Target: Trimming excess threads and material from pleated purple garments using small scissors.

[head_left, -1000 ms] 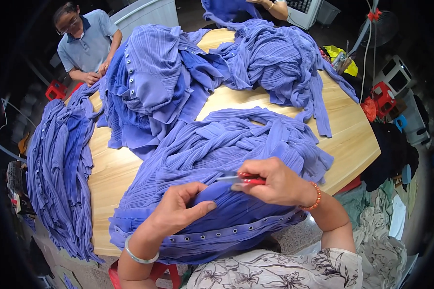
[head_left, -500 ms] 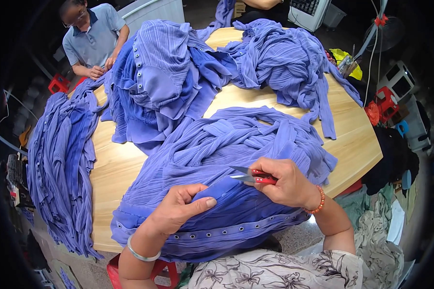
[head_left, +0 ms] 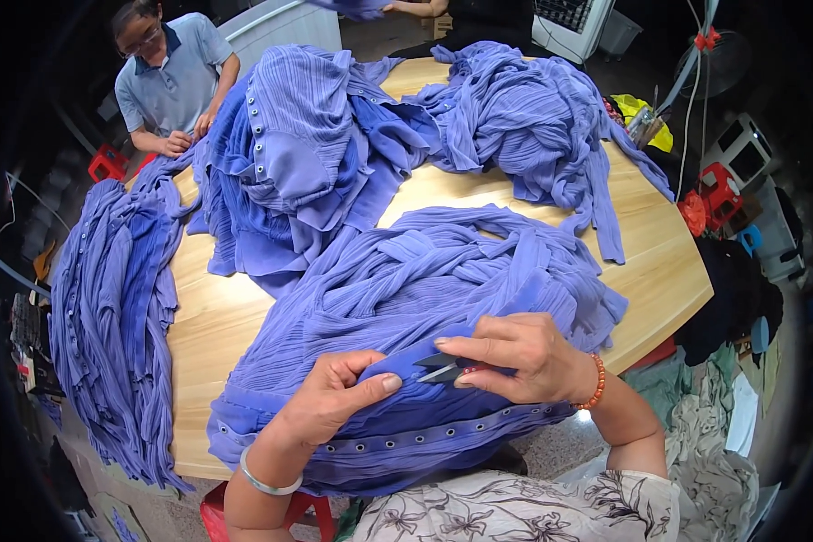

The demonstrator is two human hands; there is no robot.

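A blue-violet pleated garment (head_left: 425, 257) with a row of metal eyelets along its near band lies heaped before me. My left hand (head_left: 339, 388), a bangle on its wrist, pinches the smooth edge of this garment between thumb and fingers. Small thread snips (head_left: 438, 369) with grey blades sit in my right hand (head_left: 524, 361); its palm mostly hides their red handles. The blades lie against the cloth, a little right of my left thumb. My right thumb and forefinger reach past the handles, close to the fabric edge.
More blue-violet garments cover the wooden table (head_left: 212, 339): an eyelet pile (head_left: 298, 135) at far left-centre, a heap (head_left: 542, 117) at far right, another (head_left: 117, 316) hanging off the left edge. A co-worker (head_left: 172, 77) handles cloth at far left. Red stools stand around.
My right hand has come down and left, bringing the snips onto the cloth. Its thumb and forefinger have stretched forward. Behind the table, another person's arm and some blue cloth have moved.
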